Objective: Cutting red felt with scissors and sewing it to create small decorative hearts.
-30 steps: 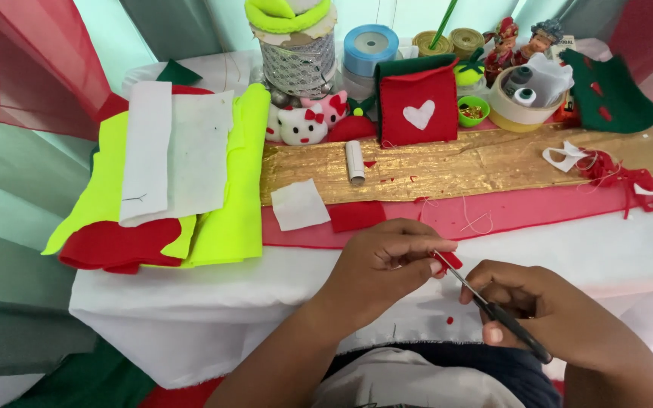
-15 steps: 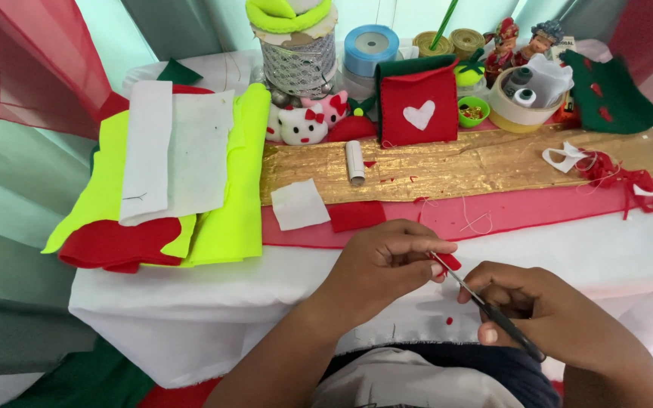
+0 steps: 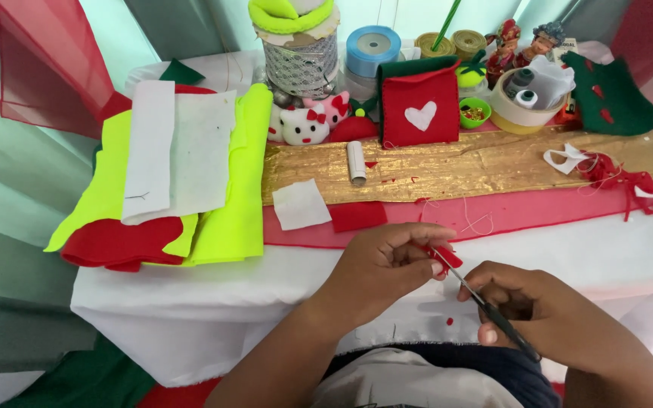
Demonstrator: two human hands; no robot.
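The small red felt scrap (image 3: 443, 257) sits pinched between the fingertips of my left hand (image 3: 387, 264), held just above the near edge of the white tablecloth (image 3: 190, 302). My left fingers are curled tight around it, thumb pressed against the forefinger. My right hand (image 3: 538, 310) is closed around the handles of a pair of scissors (image 3: 485, 306), and their thin blades point up and to the left, with the tips touching the scrap. I cannot tell whether the blades are parted or shut.

A few tiny red snippets (image 3: 449, 321) lie on the cloth below my hands. Just beyond my left hand there is a red felt rectangle (image 3: 357, 216) beside a white felt square (image 3: 301, 204), both on a long red strip (image 3: 508, 215). Behind that runs a gold cloth (image 3: 478, 168) with a white glue stick (image 3: 356, 162) lying on it. A red pouch with a white heart (image 3: 419, 112) stands upright at the back, near two small plush cats (image 3: 307, 122). Well to my left lies a stack of neon yellow, white and red felt sheets (image 3: 175, 181). Far right, a dark green felt piece (image 3: 614, 94) rests by a round tub of spools (image 3: 527, 102).
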